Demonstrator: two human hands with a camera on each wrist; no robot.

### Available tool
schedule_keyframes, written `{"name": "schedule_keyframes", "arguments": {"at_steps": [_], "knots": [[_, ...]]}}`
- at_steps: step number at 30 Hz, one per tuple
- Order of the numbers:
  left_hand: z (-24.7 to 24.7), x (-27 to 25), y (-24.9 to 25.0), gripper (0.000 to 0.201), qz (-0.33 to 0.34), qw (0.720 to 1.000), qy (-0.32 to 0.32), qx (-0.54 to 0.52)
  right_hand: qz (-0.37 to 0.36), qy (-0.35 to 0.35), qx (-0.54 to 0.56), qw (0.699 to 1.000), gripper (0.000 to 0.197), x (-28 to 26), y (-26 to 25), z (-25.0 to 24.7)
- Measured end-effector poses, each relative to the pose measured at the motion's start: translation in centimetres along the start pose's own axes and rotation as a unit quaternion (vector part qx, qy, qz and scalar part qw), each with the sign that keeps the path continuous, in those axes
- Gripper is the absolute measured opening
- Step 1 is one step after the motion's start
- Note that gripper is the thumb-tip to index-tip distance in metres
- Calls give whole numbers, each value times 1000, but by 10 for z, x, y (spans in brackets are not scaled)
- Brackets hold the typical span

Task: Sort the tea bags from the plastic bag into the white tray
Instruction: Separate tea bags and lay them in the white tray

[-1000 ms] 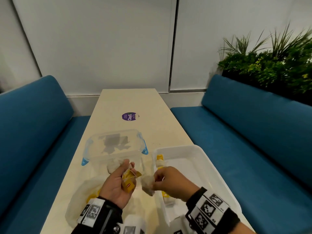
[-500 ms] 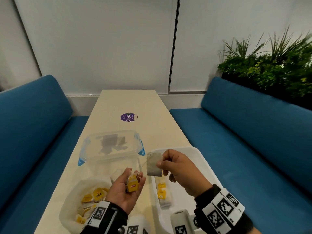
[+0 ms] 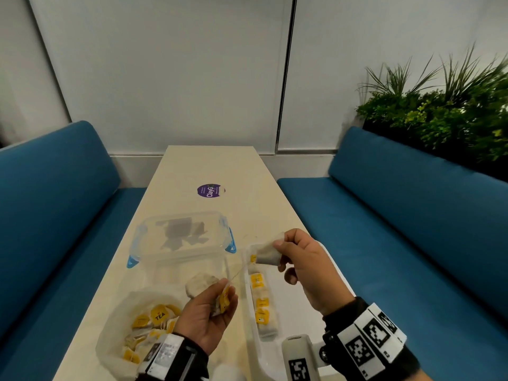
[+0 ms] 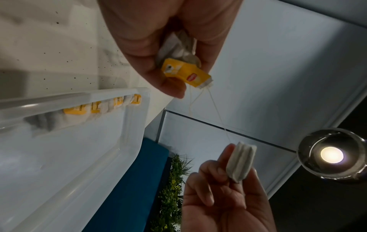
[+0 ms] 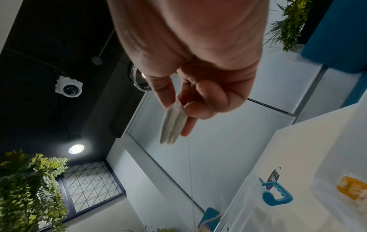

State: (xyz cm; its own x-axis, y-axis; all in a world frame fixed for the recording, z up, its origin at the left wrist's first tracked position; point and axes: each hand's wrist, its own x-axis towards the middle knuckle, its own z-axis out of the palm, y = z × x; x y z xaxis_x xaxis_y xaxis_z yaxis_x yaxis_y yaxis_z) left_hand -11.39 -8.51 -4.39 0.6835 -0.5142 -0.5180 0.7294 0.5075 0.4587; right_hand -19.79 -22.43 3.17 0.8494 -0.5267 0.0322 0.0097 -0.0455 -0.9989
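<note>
Two hands raised above table [image 3: 176, 185]. Right hand [image 3: 302, 266]: thumb and forefinger pinch tea bag [image 3: 268, 255] over 12 o'clock end of white tray [image 3: 324, 329]. Left hand [image 3: 207, 316]: fingers curled round yellow tag [image 3: 224, 299] and second bag. Thin string [image 3: 237, 272] links tag to pinched bag. Row of bags along tray's 9 o'clock wall. Plastic bag [image 3: 115, 325] at 9 o'clock of left hand, holding more tea bags.

1. Right hand [image 3: 302, 268] up over the white tray [image 3: 291, 320], pinching a tea bag [image 3: 268, 255].
2. Left hand [image 3: 209, 317] palm-up, holding a yellow tag [image 3: 224, 298] and another pouch [image 3: 199, 284].
3. Thin string [image 3: 236, 273] between the hands.
4. Row of tea bags [image 3: 261, 301] along the tray's left wall.
5. Plastic bag [image 3: 143, 328] of yellow-tagged bags at near left.
6. Clear box [image 3: 181, 237] with blue clips beyond, on the table [image 3: 211, 166].
</note>
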Motion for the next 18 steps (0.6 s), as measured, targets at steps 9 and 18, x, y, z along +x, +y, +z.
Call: {"name": "schedule_keyframes", "arguments": {"at_steps": [9, 18], "knots": [[0, -4, 1, 19, 90, 994, -8, 54, -17, 35, -75, 996, 23, 2, 11, -6], [10, -9, -2, 25, 173, 980, -9, 102, -6, -58, -204, 977, 33, -14, 33, 24]]}}
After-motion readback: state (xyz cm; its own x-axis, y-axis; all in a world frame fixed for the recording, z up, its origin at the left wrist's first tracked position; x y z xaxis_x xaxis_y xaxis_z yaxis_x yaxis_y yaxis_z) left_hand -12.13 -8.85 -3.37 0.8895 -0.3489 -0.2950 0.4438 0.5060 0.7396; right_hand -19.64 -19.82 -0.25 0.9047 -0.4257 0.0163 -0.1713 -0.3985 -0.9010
